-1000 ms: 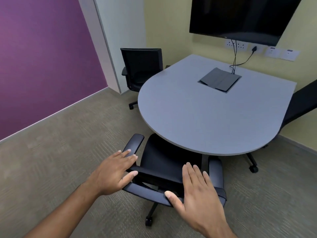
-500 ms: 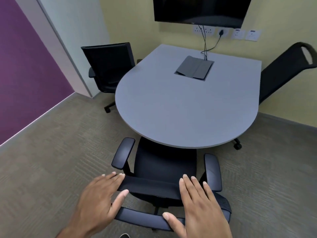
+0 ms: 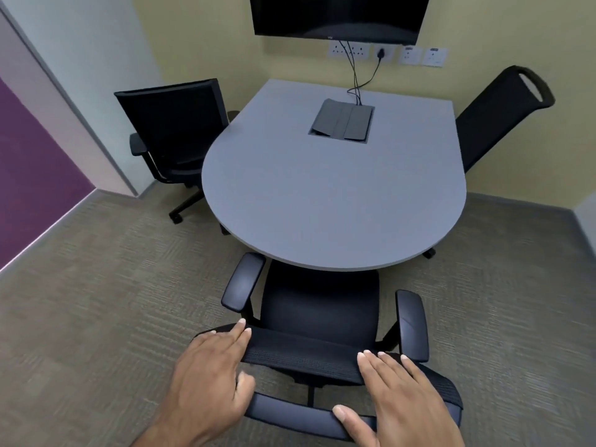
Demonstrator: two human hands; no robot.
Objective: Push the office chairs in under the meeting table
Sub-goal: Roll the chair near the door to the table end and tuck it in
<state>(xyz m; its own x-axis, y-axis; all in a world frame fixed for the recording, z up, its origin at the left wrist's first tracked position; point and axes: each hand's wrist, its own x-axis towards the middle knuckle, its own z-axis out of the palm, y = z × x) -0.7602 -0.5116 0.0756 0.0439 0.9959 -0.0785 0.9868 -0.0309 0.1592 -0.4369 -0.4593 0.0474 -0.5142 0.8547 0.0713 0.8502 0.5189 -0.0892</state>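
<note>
A grey meeting table with a rounded near end [image 3: 322,201] fills the middle of the frame. At the bottom centre, a black mesh-backed office chair with padded armrests [image 3: 319,304] faces it, the front of its seat tucked under the curved table edge while both armrests remain outside it. The left hand [image 3: 209,372] lies flat on the left end of the backrest's top rail, fingers extended and slightly spread, thumb below against the frame. The right hand [image 3: 400,395] lies flat on the right end of the same rail, fingers straight and close together, thumb pressed on the lower bar. At the upper left, a second black mesh chair [image 3: 171,130] stands beside the table's left edge. At the upper right, a third black chair with a handle opening in its back [image 3: 496,121] leans by the table's right edge. A dark wall-mounted screen [image 3: 338,14] hangs at the top centre.
</note>
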